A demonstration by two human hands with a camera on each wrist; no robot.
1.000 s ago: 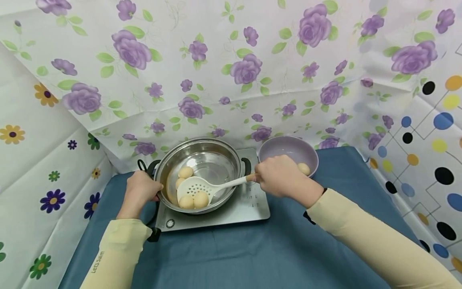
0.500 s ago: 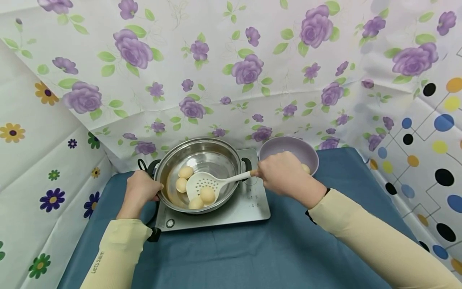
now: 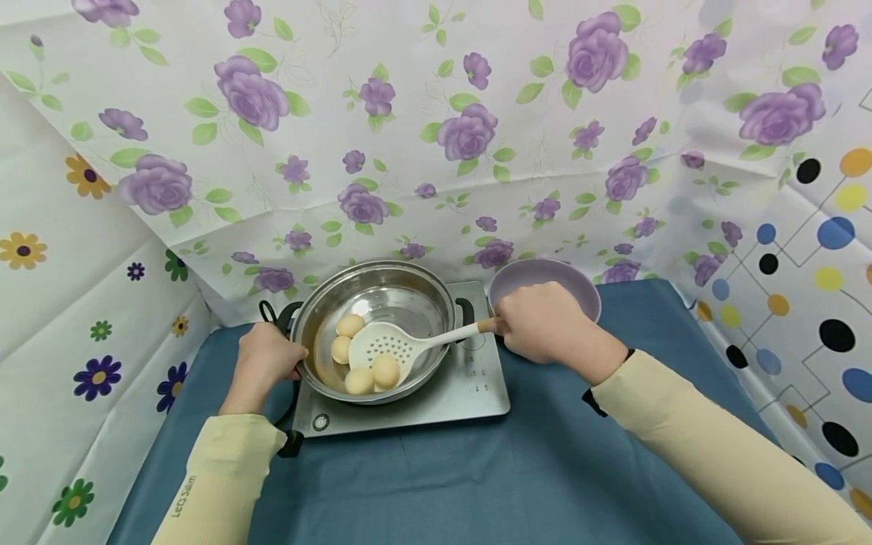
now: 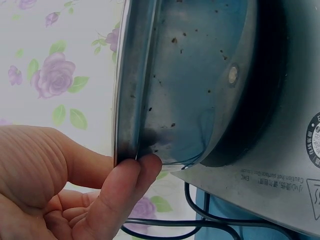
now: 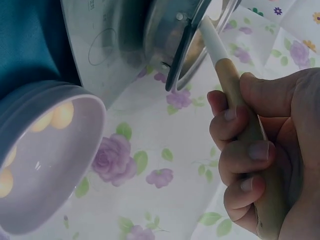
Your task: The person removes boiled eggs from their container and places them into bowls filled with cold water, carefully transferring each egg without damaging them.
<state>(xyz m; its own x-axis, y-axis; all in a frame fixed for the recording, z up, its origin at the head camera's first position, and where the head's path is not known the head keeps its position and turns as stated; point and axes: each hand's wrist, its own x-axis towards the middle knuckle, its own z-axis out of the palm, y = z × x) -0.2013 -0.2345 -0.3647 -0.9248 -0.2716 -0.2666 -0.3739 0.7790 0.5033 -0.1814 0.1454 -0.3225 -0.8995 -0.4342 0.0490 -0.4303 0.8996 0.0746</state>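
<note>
My left hand (image 3: pixel 266 352) pinches the rim of a steel pot (image 3: pixel 415 284) at its left side, thumb and fingertips on the metal in the left wrist view. My right hand (image 3: pixel 545 322) grips the wooden handle (image 5: pixel 232 80) of a white slotted spoon (image 3: pixel 381 341), fingers curled round it. The spoon's perforated head is inside the pot. One pale egg (image 3: pixel 385 371) lies over the head's near part, and another egg (image 3: pixel 359 381) sits close beside it at the near wall. Two more eggs (image 3: pixel 350 325) rest to the left of the head.
The pot stands on a silver induction cooktop (image 3: pixel 443 401) on a blue cloth (image 3: pixel 409 484). Right of it, partly behind my right hand, is a lilac bowl (image 5: pixel 65 195) holding several eggs (image 5: pixel 62 115). A black cord (image 4: pixel 220 220) runs near the cooktop's left edge. Patterned sheets surround the table.
The spoon has shifted right in the pot, its head then swinging slightly back left, while my right hand moved right and away. Two eggs near the head rolled about. My left hand has stayed put.
</note>
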